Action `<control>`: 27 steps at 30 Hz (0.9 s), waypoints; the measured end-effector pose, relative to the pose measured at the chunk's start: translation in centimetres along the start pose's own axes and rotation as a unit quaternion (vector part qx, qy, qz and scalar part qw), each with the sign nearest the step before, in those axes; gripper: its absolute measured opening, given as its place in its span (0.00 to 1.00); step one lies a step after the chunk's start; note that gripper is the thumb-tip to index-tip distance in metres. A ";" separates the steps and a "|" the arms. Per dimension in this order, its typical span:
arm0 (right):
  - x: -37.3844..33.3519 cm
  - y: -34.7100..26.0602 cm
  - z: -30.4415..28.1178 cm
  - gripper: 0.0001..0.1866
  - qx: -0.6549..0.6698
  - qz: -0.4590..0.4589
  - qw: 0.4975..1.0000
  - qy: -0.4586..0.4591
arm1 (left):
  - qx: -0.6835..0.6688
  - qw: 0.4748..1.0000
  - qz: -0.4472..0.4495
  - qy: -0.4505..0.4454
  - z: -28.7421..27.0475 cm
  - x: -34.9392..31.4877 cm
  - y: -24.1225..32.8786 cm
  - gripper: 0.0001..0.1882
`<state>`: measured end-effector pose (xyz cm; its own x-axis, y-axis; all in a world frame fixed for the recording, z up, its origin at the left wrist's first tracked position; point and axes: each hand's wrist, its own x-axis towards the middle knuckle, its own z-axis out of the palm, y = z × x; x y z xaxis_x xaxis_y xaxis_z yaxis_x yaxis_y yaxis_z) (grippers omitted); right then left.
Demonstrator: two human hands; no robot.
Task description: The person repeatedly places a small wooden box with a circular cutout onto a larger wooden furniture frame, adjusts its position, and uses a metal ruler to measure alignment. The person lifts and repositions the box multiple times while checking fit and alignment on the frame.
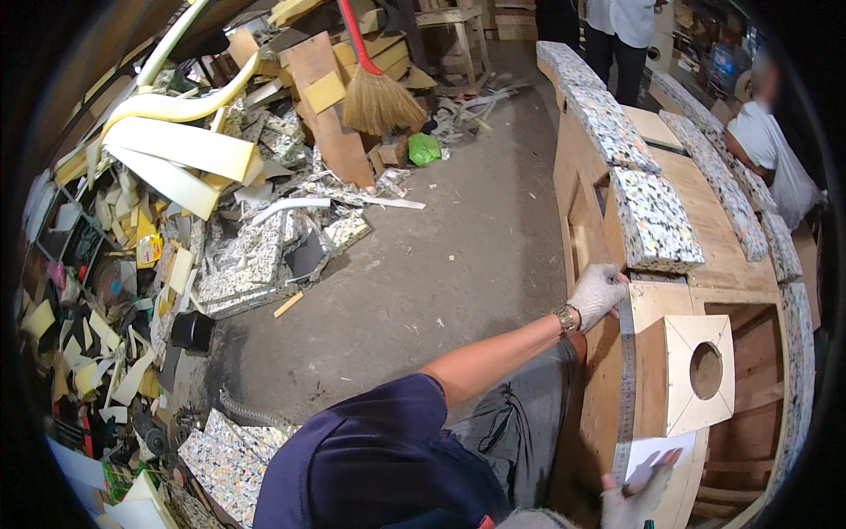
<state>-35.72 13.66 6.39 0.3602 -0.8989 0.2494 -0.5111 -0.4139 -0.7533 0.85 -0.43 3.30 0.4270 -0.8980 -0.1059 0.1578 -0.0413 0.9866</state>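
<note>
My left hand (599,295), in a pale knit glove with bare fingertips, is closed at the far end of a long metal ruler (627,361). The ruler lies along the near edge of a wooden frame (656,304). My right hand (636,501), gloved too, is by the ruler's near end, its thumb and fingers apart over a white sheet (648,454). A small dark green tip (649,525) shows below that hand; what it belongs to is cut off. On the frame, beside the ruler, stands a wooden box (674,414) with a round hole.
Speckled foam blocks (656,216) are set along the frame's far part. Foam and wood scraps (115,326) pile up at left, with a red-handled broom (379,101) behind. A person (767,132) sits at far right; another person (621,35) stands at the back.
</note>
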 end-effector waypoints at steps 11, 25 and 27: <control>-3.3 2.6 -2.9 0.35 -0.265 -0.133 0.946 -0.133 | -0.011 1.000 0.015 -0.008 0.5 0.7 -0.4 0.08; -2.6 1.2 -3.6 0.39 -0.278 -0.033 0.928 -0.246 | 0.007 1.000 0.010 -0.012 0.5 0.7 -0.2 0.10; -2.5 0.2 -3.6 0.39 -0.301 -0.043 0.918 -0.255 | 0.009 1.000 0.010 -0.020 0.6 0.6 0.0 0.10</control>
<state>-39.54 15.36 7.82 0.6591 -0.7388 -0.1408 -0.7473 -0.6223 -0.2329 0.61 -1.24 3.26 0.3934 -0.9157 -0.0813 0.1340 -0.0304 0.9905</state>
